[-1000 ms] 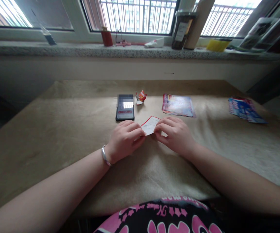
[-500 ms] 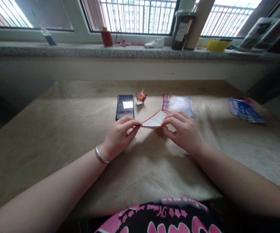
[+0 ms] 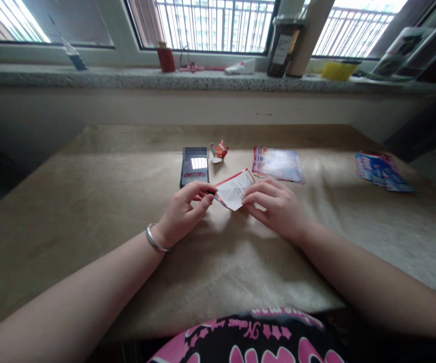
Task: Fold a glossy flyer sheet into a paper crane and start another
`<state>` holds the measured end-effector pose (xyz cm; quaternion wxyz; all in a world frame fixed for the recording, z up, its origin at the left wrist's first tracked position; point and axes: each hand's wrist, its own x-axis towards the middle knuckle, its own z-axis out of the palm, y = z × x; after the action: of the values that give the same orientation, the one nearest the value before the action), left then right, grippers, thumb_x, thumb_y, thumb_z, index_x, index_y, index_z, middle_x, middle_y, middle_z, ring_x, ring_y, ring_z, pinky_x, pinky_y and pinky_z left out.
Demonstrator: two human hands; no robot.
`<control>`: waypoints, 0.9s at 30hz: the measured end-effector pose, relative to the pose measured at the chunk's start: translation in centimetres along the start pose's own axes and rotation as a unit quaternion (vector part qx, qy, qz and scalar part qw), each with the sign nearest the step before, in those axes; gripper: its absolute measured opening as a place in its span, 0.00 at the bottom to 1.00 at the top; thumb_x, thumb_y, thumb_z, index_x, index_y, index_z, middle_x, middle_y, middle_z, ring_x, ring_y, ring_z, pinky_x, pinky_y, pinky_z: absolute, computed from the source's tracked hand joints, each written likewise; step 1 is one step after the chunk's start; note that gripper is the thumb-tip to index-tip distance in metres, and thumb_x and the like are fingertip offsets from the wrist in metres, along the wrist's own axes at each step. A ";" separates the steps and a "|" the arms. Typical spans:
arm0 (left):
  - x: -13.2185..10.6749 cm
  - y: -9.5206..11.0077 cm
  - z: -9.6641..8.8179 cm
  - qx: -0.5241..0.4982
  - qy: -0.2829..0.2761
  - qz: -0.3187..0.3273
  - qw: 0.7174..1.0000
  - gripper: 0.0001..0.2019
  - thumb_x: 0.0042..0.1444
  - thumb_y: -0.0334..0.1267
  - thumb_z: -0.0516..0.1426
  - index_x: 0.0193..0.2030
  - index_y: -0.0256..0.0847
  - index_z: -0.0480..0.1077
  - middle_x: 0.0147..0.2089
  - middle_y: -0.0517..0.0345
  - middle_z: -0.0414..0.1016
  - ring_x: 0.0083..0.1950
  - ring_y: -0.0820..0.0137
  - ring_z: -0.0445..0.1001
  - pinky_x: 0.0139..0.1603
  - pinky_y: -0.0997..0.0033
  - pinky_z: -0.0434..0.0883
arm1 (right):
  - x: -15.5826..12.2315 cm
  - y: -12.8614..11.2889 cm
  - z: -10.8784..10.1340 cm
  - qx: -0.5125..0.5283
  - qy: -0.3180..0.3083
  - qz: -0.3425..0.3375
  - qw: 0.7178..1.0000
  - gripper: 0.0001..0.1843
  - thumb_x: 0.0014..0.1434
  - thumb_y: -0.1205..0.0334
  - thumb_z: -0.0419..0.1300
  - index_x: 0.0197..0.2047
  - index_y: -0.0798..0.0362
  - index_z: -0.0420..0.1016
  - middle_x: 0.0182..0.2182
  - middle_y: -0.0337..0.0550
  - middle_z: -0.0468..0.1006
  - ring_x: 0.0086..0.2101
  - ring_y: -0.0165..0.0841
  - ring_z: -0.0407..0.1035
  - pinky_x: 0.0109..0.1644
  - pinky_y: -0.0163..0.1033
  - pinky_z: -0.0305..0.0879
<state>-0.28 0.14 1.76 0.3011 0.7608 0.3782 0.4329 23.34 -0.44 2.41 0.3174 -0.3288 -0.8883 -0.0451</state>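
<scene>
A folded sheet of paper (image 3: 234, 191), white with printed text and a red edge, is held between my two hands just above the table. My left hand (image 3: 187, 205) pinches its left corner between thumb and fingers, and a silver bangle circles that wrist. The right edge is pinched by my right hand (image 3: 274, 205). Some of the coloured underside shows near the left thumb. Beyond my left hand lies a dark phone (image 3: 194, 169). Behind the paper sits a small folded orange-and-white paper piece (image 3: 220, 151).
A stack of colourful printed sheets (image 3: 278, 164) lies behind my right hand. Blue printed packets or cards (image 3: 383, 171) lie farther right on the brown-covered table (image 3: 127, 166). Along the stone windowsill (image 3: 119, 78) stand a red bottle (image 3: 166, 58), a dark lidded container (image 3: 284, 48) and a yellow item (image 3: 339, 70).
The paper has tilted and turned, and its white face shows more, with a pointed corner toward me. My right hand has shifted slightly left and down along it.
</scene>
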 end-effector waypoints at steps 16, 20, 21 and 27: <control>0.0 -0.3 0.3 0.184 0.041 0.115 0.975 0.07 0.53 0.29 0.55 0.40 0.38 0.67 0.36 0.58 0.72 0.35 0.75 0.71 0.37 0.76 0.70 | -0.1 0.4 0.6 -0.018 0.004 0.065 0.998 0.08 0.57 0.67 0.55 0.38 0.49 0.73 0.46 0.42 0.74 0.47 0.37 0.66 0.53 0.47 0.62; -0.1 -0.2 0.1 0.262 0.023 0.180 0.948 0.09 0.54 0.30 0.54 0.43 0.39 0.66 0.36 0.56 0.73 0.34 0.73 0.71 0.36 0.74 0.70 | -0.1 0.6 0.6 -0.021 0.018 0.080 0.996 0.11 0.57 0.69 0.54 0.42 0.50 0.71 0.49 0.43 0.73 0.50 0.37 0.64 0.55 0.48 0.61; -0.1 -0.1 0.0 0.287 0.014 0.202 0.936 0.09 0.54 0.31 0.54 0.44 0.39 0.66 0.36 0.57 0.74 0.34 0.73 0.71 0.36 0.73 0.70 | -0.2 0.6 0.7 -0.020 0.020 0.083 0.996 0.12 0.56 0.69 0.54 0.43 0.50 0.71 0.49 0.43 0.73 0.50 0.37 0.64 0.55 0.47 0.61; -0.1 0.5 -0.3 0.363 -0.016 0.273 0.891 0.12 0.56 0.32 0.53 0.48 0.43 0.67 0.35 0.58 0.74 0.36 0.71 0.71 0.40 0.70 0.68 | -0.3 0.9 0.9 0.001 0.022 0.107 0.994 0.12 0.56 0.69 0.54 0.44 0.50 0.70 0.42 0.44 0.75 0.44 0.38 0.67 0.49 0.46 0.64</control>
<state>-0.44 -0.12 2.23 -0.1199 0.8973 0.2813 0.3183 23.57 0.34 1.34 0.3399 -0.4209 -0.8408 -0.0172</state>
